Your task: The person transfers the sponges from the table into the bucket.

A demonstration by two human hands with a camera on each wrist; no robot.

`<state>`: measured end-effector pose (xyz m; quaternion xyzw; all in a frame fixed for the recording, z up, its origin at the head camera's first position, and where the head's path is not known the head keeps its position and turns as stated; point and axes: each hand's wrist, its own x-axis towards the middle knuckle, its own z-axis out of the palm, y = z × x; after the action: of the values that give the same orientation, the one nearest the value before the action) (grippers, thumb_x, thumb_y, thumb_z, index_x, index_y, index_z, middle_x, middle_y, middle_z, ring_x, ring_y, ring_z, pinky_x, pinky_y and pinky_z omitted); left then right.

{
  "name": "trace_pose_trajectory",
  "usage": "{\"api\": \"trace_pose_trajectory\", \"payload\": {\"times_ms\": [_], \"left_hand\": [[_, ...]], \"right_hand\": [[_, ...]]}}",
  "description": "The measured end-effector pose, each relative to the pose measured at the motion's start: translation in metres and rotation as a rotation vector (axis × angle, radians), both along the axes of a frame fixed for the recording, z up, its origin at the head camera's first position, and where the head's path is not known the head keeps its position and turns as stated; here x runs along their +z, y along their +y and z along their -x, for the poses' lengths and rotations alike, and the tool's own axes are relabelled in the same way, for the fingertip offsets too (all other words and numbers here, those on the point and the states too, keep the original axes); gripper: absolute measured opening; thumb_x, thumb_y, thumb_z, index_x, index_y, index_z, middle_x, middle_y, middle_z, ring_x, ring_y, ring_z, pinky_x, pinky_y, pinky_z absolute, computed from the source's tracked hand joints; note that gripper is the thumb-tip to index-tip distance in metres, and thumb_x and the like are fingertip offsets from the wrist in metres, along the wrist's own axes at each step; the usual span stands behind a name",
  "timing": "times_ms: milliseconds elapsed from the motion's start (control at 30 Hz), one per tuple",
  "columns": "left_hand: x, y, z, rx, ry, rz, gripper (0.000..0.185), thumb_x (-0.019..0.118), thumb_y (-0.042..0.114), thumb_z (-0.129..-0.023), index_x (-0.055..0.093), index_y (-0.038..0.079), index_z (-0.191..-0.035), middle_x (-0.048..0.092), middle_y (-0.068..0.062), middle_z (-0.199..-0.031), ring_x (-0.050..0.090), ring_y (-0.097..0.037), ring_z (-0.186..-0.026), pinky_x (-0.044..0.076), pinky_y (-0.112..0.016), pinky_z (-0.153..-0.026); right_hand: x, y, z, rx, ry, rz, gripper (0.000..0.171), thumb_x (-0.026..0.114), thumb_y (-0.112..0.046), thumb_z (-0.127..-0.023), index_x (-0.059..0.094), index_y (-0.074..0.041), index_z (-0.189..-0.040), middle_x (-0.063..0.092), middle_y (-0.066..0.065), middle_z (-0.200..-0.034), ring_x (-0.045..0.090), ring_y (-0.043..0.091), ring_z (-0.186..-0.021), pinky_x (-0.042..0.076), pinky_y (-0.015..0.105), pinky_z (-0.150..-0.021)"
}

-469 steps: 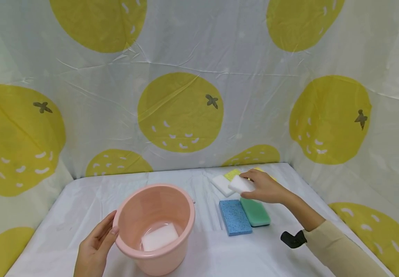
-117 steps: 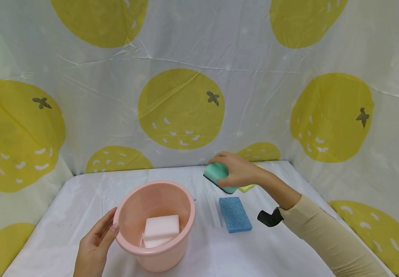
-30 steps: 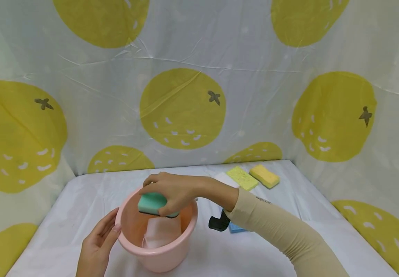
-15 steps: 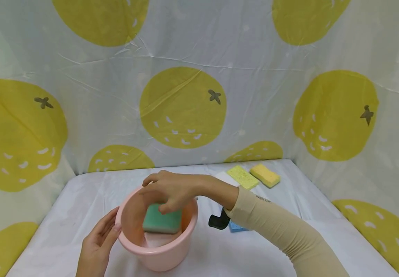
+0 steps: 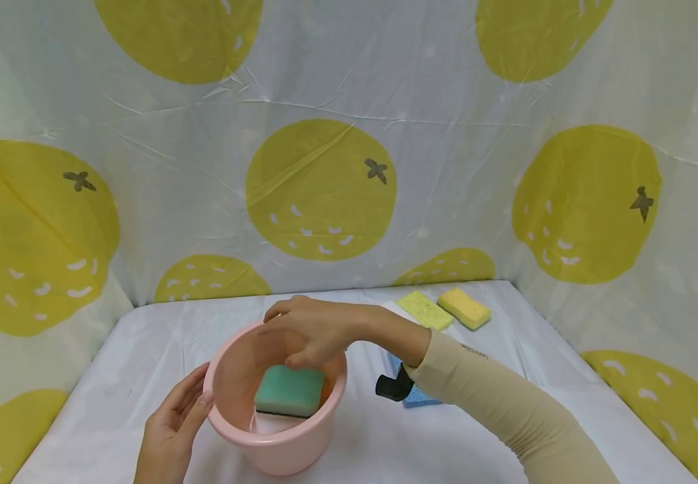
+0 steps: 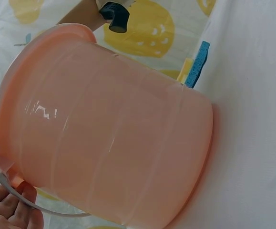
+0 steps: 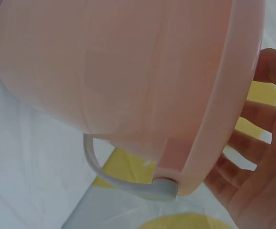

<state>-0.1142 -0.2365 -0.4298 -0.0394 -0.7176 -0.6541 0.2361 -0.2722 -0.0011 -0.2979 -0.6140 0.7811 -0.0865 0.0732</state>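
A pink bucket [image 5: 291, 444] stands on the white-covered table. Its near-left rim is held by my left hand [image 5: 170, 427], the thumb on the rim and the fingers against the outside. Inside, a green sponge [image 5: 290, 390] with a dark underside lies on top of white sponges [image 5: 273, 423]. Above the bucket's mouth is my right hand [image 5: 315, 329], fingers loosely spread and holding nothing. In the right wrist view its fingers [image 7: 252, 145] reach over the rim, their tips partly hidden. A grey handle [image 7: 123, 183] hangs down the bucket's side.
Right of the bucket lies a blue sponge [image 5: 421, 398], partly covered by my right arm. Further back are a yellow-green sponge [image 5: 425, 310] and a yellow sponge [image 5: 464, 308]. A cloth with yellow fruit prints [image 5: 325, 188] closes off the back and sides.
My right hand has brought the green sponge from the table into the bucket, let it go and drawn slightly right. Earlier it held a white sponge. The left hand stays on the rim.
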Motion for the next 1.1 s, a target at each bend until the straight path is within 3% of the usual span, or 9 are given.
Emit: {"api": "trace_pose_trajectory", "payload": {"times_ms": [467,633,1100], "left_hand": [[0.0,0.0,0.0,0.005,-0.005,0.01,0.042,0.059,0.002,-0.105,0.052,-0.008,-0.145,0.064,0.014,-0.13,0.059,0.002,-0.119,0.049,-0.013,-0.092],[0.001,0.001,0.0,0.003,-0.005,0.01,0.041,0.059,0.003,-0.105,0.052,-0.008,-0.145,0.064,0.014,-0.131,0.059,0.002,-0.12,0.049,-0.013,-0.093],[0.001,0.002,-0.001,0.008,0.002,0.005,0.041,0.059,0.002,-0.105,0.052,-0.009,-0.145,0.065,0.013,-0.131,0.059,0.002,-0.12,0.049,-0.013,-0.093]], "right_hand": [[0.004,0.024,0.006,-0.037,-0.008,0.041,0.053,0.066,-0.014,-0.093,0.058,-0.007,-0.145,0.053,0.007,-0.144,0.049,0.02,-0.13,0.044,0.034,-0.107],[0.005,0.034,0.007,-0.061,0.008,0.051,0.054,0.066,-0.017,-0.096,0.055,-0.006,-0.148,0.051,0.007,-0.146,0.047,0.022,-0.133,0.043,0.038,-0.109],[0.004,0.063,0.012,-0.219,-0.006,0.019,0.06,0.067,-0.026,-0.098,0.05,-0.014,-0.154,0.044,0.006,-0.154,0.039,0.025,-0.142,0.038,0.047,-0.114]]}}
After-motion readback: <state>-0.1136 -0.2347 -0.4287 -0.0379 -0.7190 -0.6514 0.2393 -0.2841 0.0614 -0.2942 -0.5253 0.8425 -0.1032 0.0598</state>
